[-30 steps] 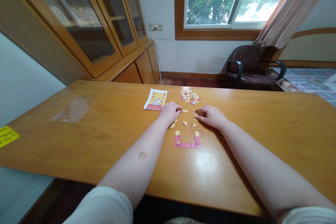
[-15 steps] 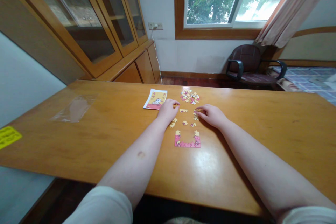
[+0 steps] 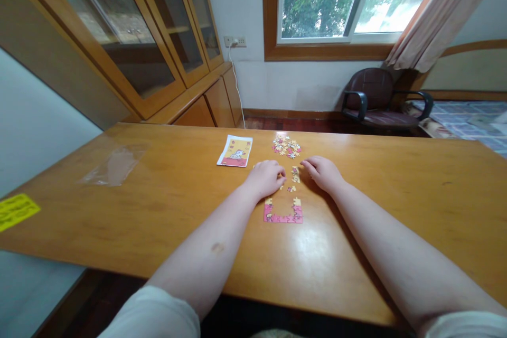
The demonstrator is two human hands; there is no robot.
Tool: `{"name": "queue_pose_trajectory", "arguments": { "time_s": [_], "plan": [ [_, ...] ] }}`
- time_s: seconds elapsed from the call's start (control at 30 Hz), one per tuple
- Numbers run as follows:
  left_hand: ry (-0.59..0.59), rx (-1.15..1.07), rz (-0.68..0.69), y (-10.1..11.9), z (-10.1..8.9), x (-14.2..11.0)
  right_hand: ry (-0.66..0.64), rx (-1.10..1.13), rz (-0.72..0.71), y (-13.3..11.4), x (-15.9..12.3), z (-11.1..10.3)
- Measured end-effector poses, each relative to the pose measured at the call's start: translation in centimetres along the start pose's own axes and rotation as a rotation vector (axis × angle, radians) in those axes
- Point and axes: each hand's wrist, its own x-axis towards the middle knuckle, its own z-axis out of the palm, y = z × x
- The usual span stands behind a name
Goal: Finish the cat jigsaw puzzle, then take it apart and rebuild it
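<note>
My left hand [image 3: 268,177] bends over the small pieces in the middle, its fingers curled and closed. The edge of a yellow puzzle piece [image 3: 281,187] shows under its fingertips; whether they grip it is hidden. Just right of a short joined strip of puzzle pieces [image 3: 296,174], my right hand [image 3: 321,171] hovers with loosely bent fingers, apart from the strip and holding nothing visible. Another loose puzzle piece [image 3: 292,189] lies below the strip. Nearer me sits a U-shaped puzzle border [image 3: 283,218], pink with yellow upper ends.
A heap of loose puzzle pieces [image 3: 287,146] lies toward the far edge. The picture sheet [image 3: 235,151] with a white animal is left of it. A clear plastic bag [image 3: 114,165] and a yellow label [image 3: 18,211] are at the left of the wooden table [image 3: 178,179].
My left hand has come right and nearer me, covering small pieces that showed before. My right hand has drawn slightly right, away from the strip.
</note>
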Motion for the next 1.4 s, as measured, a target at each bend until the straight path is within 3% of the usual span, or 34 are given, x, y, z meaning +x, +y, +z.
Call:
{"name": "queue_pose_trajectory", "arguments": {
  "time_s": [0.13,0.33,0.47,0.7,0.83,1.0,1.13,1.27,1.4],
  "plan": [
    [-0.046,-0.04,0.062,0.5,-0.2,-0.1,0.001,0.009,0.001,-0.1,0.0,-0.1],
    [0.194,0.014,-0.363,-2.4,-0.7,0.3,-0.036,-0.004,-0.019,-0.3,-0.1,-0.1],
    [0.169,-0.003,-0.475,-4.2,-0.5,0.4,-0.032,-0.017,-0.026,-0.2,-0.1,-0.1],
    [0.131,-0.045,-0.466,-4.6,0.3,0.7,-0.031,-0.013,-0.029,-0.1,-0.1,0.0],
    [0.201,-0.098,-0.456,-4.2,0.0,0.5,-0.037,-0.009,-0.022,0.0,-0.1,0.0],
    [0.335,-0.134,-0.489,-2.3,-3.8,-0.7,-0.009,-0.001,-0.007,0.2,0.1,0.1],
    [0.266,-0.086,-0.473,-1.0,-6.8,-1.5,0.045,0.004,0.002,0.3,0.1,0.2],
    [0.107,-0.025,-0.368,-1.4,-5.2,-1.9,0.11,0.039,0.032,0.4,0.1,0.2],
    [0.184,-0.029,-0.263,-3.3,-2.1,-2.1,0.215,0.089,0.108,0.7,0.0,0.1]
  ]
}}
